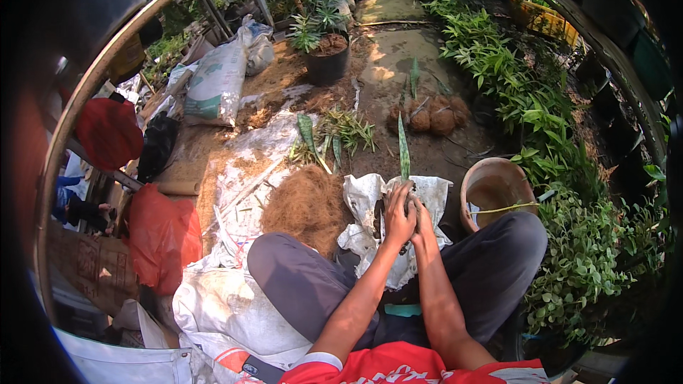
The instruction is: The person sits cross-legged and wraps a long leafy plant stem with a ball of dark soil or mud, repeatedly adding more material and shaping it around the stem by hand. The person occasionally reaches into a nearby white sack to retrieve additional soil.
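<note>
A: Hands status?

B: Both together at centre frame, over the lap. Left hand (398, 217) and right hand (424, 219) are closed around the base of a plant cutting (403, 149) with one long narrow green leaf standing upright above the knuckles. Fingers wrapped tight, hands touching each other.

A: What's under them?

B: A white plastic sack (363, 199), crumpled, lying on the ground between the knees. A dark object sits just left of the left hand, on the sack; can't tell what it is.

A: Surroundings?

B: Pile of brown coconut fibre (307, 205) just left of the sack, touching it. Terracotta-coloured bowl (496, 186) to the right, near the right knee, a thin green stem lying across it. Further up on the dirt: a cluster of brown root balls (434, 117) with leaves, and loose green cuttings (341, 134) left of them. Black pot (327, 64) with a leafy plant beyond that. Big filled sack (217, 85) at upper left, red plastic bag (160, 238) at left.

A: Anyone else?

B: Another person's hand visible at far left edge, well apart.
</note>
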Demonstrator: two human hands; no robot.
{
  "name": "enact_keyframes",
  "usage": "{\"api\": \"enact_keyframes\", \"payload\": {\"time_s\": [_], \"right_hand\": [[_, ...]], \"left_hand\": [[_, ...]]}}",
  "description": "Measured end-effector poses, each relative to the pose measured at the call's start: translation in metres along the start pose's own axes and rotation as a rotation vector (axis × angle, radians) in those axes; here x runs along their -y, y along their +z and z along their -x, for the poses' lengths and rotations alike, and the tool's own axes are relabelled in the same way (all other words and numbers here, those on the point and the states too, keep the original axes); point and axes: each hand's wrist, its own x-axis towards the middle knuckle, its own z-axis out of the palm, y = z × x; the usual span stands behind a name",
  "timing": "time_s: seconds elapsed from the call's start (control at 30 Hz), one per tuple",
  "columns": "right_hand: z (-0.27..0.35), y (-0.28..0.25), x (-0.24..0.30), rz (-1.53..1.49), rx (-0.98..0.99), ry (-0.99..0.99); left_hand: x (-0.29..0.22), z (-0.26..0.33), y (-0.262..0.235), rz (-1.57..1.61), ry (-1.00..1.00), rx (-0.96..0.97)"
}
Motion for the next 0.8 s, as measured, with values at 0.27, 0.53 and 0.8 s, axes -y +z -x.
{"api": "enact_keyframes", "payload": {"time_s": [0.27, 0.53, 0.8], "right_hand": [[0.001, 0.003, 0.009, 0.086, -0.070, 0.015], [0.001, -0.009, 0.003, -0.062, 0.077, -0.070], [0.006, 0.005, 0.021, -0.435, -0.038, 0.086]], "left_hand": [[0.000, -0.001, 0.005, 0.044, 0.010, -0.008], [-0.003, -0.006, -0.002, 0.056, 0.032, 0.114], [-0.010, -0.002, -0.012, 0.103, 0.196, 0.070]]}}
